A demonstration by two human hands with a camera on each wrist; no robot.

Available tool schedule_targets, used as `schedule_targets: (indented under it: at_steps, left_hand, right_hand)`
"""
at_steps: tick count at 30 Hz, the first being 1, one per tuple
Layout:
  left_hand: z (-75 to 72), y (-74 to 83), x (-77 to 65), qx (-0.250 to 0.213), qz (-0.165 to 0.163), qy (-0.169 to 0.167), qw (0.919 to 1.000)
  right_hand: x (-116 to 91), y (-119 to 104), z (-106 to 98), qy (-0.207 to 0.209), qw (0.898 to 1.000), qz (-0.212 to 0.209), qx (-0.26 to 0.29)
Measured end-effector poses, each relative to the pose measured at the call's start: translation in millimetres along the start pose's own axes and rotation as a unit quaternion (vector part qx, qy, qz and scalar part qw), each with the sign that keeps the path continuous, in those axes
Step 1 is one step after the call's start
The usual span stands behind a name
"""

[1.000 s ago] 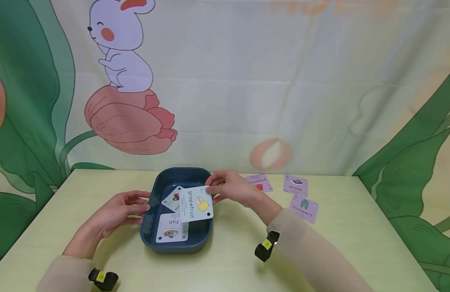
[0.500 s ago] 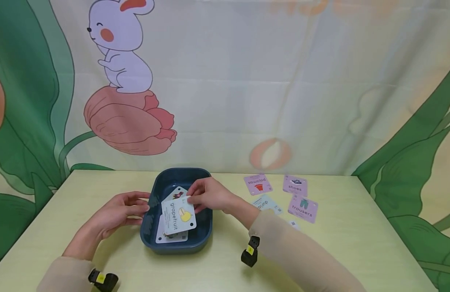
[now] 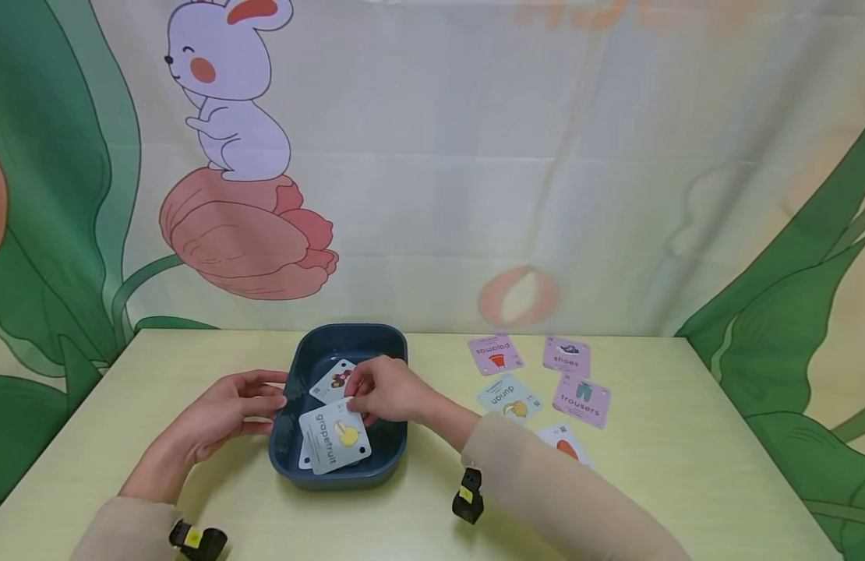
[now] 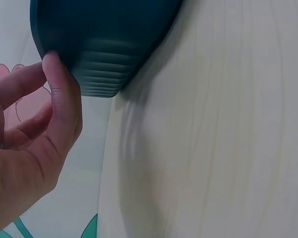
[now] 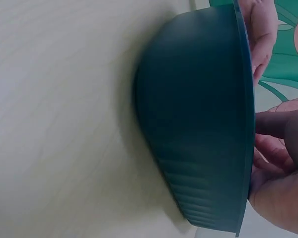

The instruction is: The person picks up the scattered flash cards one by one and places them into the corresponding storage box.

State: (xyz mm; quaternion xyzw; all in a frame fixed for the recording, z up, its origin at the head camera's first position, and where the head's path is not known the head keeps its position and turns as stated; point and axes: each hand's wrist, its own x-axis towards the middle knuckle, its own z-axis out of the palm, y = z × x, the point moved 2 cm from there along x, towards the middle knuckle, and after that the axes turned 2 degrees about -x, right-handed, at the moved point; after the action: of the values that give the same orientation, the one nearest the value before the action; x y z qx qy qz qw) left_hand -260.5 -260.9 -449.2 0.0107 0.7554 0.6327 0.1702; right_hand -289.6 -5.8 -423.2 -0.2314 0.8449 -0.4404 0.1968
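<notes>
A dark blue basin [image 3: 386, 347] stands on the table. My left hand [image 3: 225, 409] holds its left rim with thumb and fingertips; in the left wrist view the thumb [image 4: 64, 104] lies against the basin's edge. Inside the basin, my right hand [image 3: 390, 393] pinches the upper right corner of a pale flashcard [image 3: 330, 440] that reads "grapefruit" and shows a yellow fruit. This card overlaps a white card, of which only edges show. Behind it lies another white card [image 3: 325, 387] with a dark red picture. In the right wrist view the basin wall [image 5: 198, 124] hides the cards.
Right of the basin lie purple cards for pajamas [image 3: 497, 355], shoes [image 3: 567, 357] and trousers [image 3: 582, 400]. Nearer are a pale blue durian card [image 3: 510, 398] and a white card [image 3: 562, 442], partly covered by the right sleeve. A printed curtain [image 3: 432, 195] hangs behind the table.
My right hand has carried the grapefruit card left and nearer to me, down over the fish card. The arm's shift uncovers the durian card and part of a white card. My left hand stays put.
</notes>
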Motion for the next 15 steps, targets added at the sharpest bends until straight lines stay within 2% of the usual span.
schedule_targets:
  at_steps: [6, 12, 15]
  left_hand:
    - [0.4, 0.7, -0.9, -0.004, 0.001, -0.004, 1.0]
    - [0.0, 0.7, -0.6, -0.009, 0.007, -0.008, 0.9999]
    - [0.0, 0.8, -0.5, -0.008, 0.006, -0.007, 0.9999]
  right_hand:
    - [-0.5, 0.1, 0.8, 0.0, 0.999, -0.011, -0.047]
    - [-0.7, -1.0, -2.0, 0.01, 0.991, -0.036, -0.127]
    - [-2.5, -2.1, -3.8, 0.016, 0.99, -0.037, -0.137]
